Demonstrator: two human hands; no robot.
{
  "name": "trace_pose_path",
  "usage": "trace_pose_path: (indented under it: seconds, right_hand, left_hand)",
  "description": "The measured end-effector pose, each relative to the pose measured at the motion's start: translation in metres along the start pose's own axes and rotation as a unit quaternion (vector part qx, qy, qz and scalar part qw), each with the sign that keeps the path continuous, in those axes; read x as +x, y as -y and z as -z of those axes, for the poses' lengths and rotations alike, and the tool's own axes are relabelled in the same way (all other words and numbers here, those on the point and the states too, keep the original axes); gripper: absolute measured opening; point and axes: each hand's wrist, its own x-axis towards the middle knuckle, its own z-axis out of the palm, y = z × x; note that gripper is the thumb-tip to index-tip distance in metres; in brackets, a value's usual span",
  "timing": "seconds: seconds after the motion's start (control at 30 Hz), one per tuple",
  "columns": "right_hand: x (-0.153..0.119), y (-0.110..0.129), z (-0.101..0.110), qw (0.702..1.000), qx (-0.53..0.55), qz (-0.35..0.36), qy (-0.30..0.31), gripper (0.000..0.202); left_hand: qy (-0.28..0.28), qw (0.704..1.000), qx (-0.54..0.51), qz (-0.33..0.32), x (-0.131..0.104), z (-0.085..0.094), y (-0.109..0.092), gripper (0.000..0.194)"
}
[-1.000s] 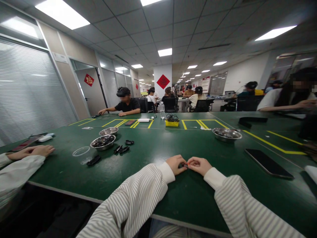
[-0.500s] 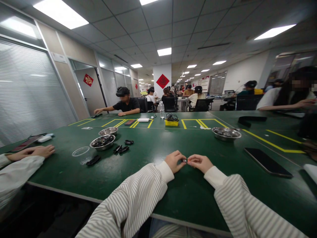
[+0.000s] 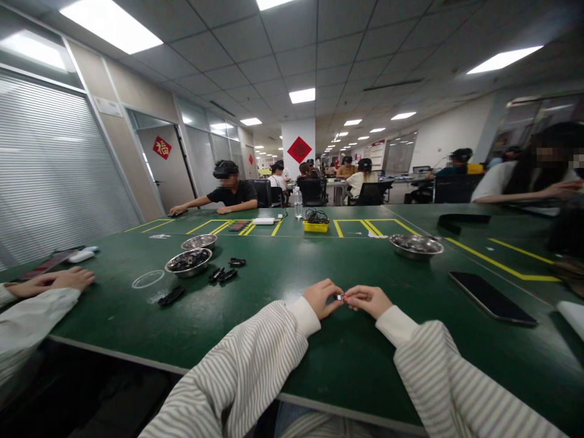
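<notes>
My left hand pinches a small dark part with a bright metallic face between thumb and fingertips, just above the green table. From the other side my right hand meets it, its fingertips closed around a small reddish-orange bit at the part's right end. The two pieces touch or nearly touch; their exact kind is too small to tell. Left of my hands lie several black plastic pieces. Behind them stands a metal bowl filled with dark parts.
A second metal bowl sits behind the first; another metal bowl stands at right. Nearby are a black phone, a yellow box of cables and a bottle. Another person's hands rest at far left.
More of the bright part and the reddish bit shows between my fingertips; my hands have barely moved. The person across the table has moved a hand onto the dark object at the far left.
</notes>
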Motion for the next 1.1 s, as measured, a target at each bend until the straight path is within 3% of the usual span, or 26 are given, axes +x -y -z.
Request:
trace_pose_path:
  seconds: [0.27,0.57,0.93,1.1]
  right_hand:
    - [0.0,0.004,0.001,1.0,-0.017,-0.003,0.004,0.026]
    - [0.001,0.005,0.002,1.0,-0.007,-0.001,0.015,0.024]
    - [-0.002,0.012,-0.002,1.0,-0.013,-0.019,-0.017,0.022]
    - [-0.003,0.013,-0.002,0.999,-0.047,-0.009,0.012,0.021]
  left_hand:
    - [0.018,1.0,-0.001,-0.006,0.0,-0.001,0.001,0.022]
    - [-0.002,1.0,-0.002,-0.018,-0.001,-0.001,0.0,0.02]
    - [-0.014,0.999,-0.019,-0.033,-0.001,-0.003,0.004,0.02]
    - [-0.024,0.999,-0.011,-0.046,-0.002,-0.006,0.005,0.024]
